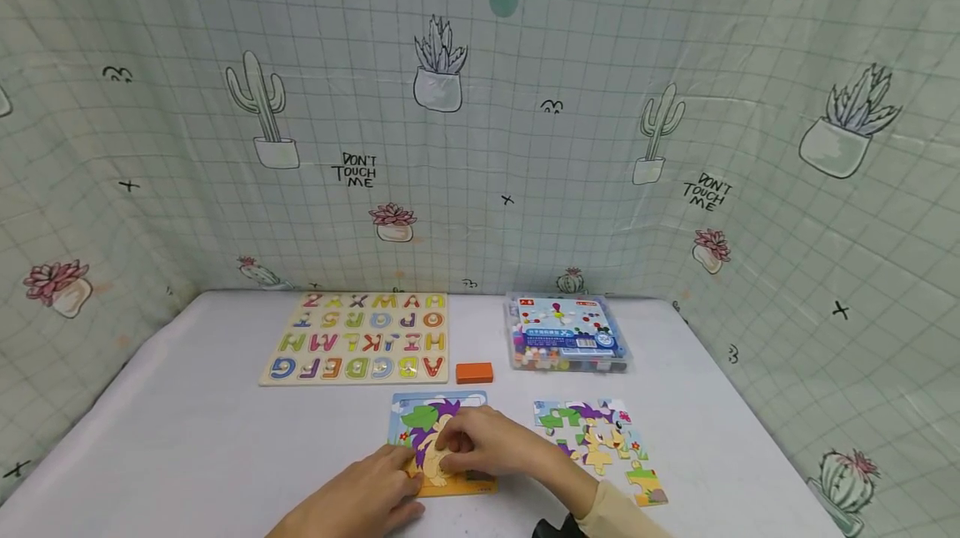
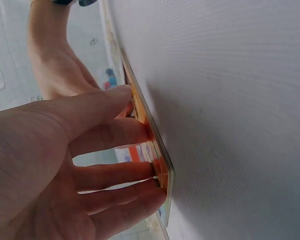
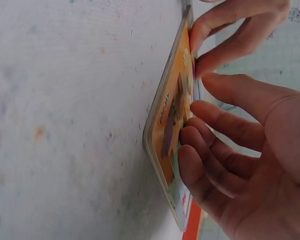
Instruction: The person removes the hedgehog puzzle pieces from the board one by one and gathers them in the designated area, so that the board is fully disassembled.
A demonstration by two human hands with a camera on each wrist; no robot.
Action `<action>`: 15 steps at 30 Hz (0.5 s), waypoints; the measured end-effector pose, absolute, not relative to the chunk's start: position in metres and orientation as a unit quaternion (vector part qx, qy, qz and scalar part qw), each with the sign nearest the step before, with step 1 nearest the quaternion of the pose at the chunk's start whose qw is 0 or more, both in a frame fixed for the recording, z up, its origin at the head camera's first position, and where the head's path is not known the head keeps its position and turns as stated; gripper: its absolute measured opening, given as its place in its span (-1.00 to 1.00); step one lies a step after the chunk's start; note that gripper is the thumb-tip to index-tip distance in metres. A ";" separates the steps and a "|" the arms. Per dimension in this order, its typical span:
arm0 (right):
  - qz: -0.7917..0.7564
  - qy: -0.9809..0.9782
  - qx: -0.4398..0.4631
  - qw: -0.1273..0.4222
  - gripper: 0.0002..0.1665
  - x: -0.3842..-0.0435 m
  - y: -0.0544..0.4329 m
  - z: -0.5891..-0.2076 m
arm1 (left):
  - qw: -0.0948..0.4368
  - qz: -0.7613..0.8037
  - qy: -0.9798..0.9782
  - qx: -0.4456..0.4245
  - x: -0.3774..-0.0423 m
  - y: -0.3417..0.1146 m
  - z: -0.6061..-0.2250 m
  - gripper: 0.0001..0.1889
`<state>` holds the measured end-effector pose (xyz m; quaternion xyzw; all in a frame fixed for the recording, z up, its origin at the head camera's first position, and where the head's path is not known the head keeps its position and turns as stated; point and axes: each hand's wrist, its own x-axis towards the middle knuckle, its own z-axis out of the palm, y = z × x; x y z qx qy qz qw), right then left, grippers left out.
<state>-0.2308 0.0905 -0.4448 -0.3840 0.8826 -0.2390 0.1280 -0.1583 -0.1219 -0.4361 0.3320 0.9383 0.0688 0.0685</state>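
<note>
The jigsaw board point(image 1: 480, 486), with a purple-haired hedgehog picture, lies before me in the head view. My left hand point(image 1: 369, 488) steadies its near left corner, fairly straight fingers point(image 2: 122, 172) resting on the top and thumb by the edge. Over the middle of the board, my right hand point(image 1: 487, 440) has its fingers bent, with thumb and index tips at a pale puzzle piece point(image 3: 187, 90) on the hedgehog's body. Those fingertips partly hide the piece. Loose joined puzzle pieces point(image 1: 600, 436) lie to the right, with gaps among them.
Behind the board stands a wooden alphabet board point(image 1: 363, 354) with colourful letters. An orange block point(image 1: 474, 373) lies beside it. Farther right is a clear plastic box point(image 1: 567, 335) of small coloured parts. A patterned curtain point(image 1: 480, 146) encloses the white table point(image 1: 187, 421).
</note>
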 end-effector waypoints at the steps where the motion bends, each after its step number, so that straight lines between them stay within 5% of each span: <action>1: -0.241 0.881 -0.384 0.131 -0.80 -0.230 0.089 -0.445 | 0.066 0.070 0.937 0.336 -0.159 -0.123 -0.436 -0.75; 15: -0.249 0.886 -0.365 0.142 -0.85 -0.228 0.083 -0.446 | 0.085 0.135 0.927 0.340 -0.166 -0.130 -0.432 -0.77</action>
